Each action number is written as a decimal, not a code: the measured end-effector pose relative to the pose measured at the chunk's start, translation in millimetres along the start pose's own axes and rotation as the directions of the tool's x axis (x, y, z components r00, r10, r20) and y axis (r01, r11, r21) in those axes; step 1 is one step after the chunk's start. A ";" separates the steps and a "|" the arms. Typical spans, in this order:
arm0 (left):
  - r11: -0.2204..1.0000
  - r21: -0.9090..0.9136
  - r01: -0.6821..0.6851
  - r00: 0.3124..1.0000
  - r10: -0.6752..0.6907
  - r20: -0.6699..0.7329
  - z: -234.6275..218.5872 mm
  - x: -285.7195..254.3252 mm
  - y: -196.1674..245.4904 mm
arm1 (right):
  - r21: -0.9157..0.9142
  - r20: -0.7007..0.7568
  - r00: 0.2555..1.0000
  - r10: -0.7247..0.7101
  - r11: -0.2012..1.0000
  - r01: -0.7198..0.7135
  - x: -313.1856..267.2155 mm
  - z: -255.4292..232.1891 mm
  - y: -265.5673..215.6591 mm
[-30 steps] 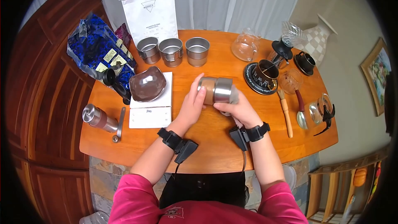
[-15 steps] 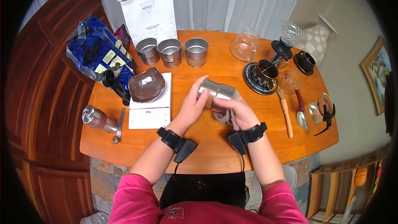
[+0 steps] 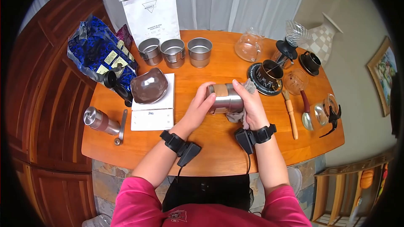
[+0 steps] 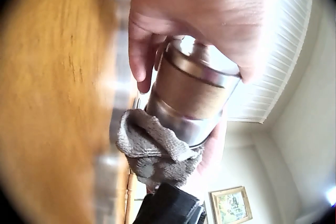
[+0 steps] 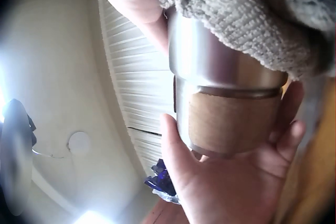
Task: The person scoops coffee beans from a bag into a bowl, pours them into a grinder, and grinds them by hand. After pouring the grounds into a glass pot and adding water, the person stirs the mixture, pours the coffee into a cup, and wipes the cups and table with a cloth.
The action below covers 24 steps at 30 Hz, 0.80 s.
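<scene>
Over the middle of the table, a steel cup (image 3: 229, 101) with a brown band lies on its side between both hands. My left hand (image 3: 197, 108) grips its banded end, thumb on one side and fingers on the other, as the right wrist view also shows. At the cup's other end, my right hand (image 3: 253, 106) holds a grey cloth (image 5: 236, 19) against the steel. In the left wrist view the cloth (image 4: 157, 145) bunches below the cup (image 4: 191, 93). The inside of the cup is hidden.
Three steel cups (image 3: 173, 54) stand at the back before a white bag (image 3: 149, 8). On the left are a brown bowl (image 3: 149, 86) on a white scale (image 3: 152, 120) and a hand grinder (image 3: 101, 120). To the right are a black cup (image 3: 270, 70), a brush (image 3: 291, 120) and glassware.
The cup has turned in the hands, and its brown band now faces up. The right hand has shifted up around the far end with the cloth; the left keeps its grip.
</scene>
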<state>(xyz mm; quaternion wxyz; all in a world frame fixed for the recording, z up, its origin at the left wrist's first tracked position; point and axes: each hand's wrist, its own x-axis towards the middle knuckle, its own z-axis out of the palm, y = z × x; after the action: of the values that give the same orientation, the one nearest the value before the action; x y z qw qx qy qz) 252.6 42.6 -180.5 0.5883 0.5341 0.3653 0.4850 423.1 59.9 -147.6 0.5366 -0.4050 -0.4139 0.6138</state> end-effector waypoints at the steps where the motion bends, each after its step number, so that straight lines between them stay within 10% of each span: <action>1: 0.997 -0.043 0.069 0.997 -0.068 0.021 -0.4 1.3 -2.6 | 0.011 -0.041 0.999 -0.009 1.000 0.010 3.3 -3.2 3.7; 10: 0.905 -0.424 0.037 0.993 -0.082 -0.088 1.7 8.5 -19.9 | 0.357 -0.345 0.932 -0.113 0.902 0.241 26.9 -26.2 16.7; 14: 0.866 -0.495 0.070 0.995 -0.095 -0.025 0.6 8.1 -20.9 | 0.241 -0.333 0.905 -0.264 0.904 0.353 15.1 -9.4 7.4; 18: 0.820 -0.567 0.075 0.991 -0.126 -0.051 2.4 8.6 -21.4 | -0.193 0.141 0.892 -0.430 0.871 0.451 0.3 5.1 14.4; 20: 0.805 -0.592 0.051 0.992 -0.109 -0.062 2.3 8.5 -22.0 | -0.541 0.445 0.730 -0.518 0.494 0.681 5.7 6.6 12.1; 24: 0.768 -0.639 -0.045 0.993 -0.033 -0.110 1.3 9.2 -26.0 | -0.571 0.578 0.722 -0.380 0.444 0.691 -6.7 18.0 7.4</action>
<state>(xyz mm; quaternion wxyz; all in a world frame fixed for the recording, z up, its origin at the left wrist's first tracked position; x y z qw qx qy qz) 260.9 52.1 -205.0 0.7114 0.2743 0.2098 0.6120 404.4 51.3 -148.3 0.3973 -0.3114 -0.8296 0.2387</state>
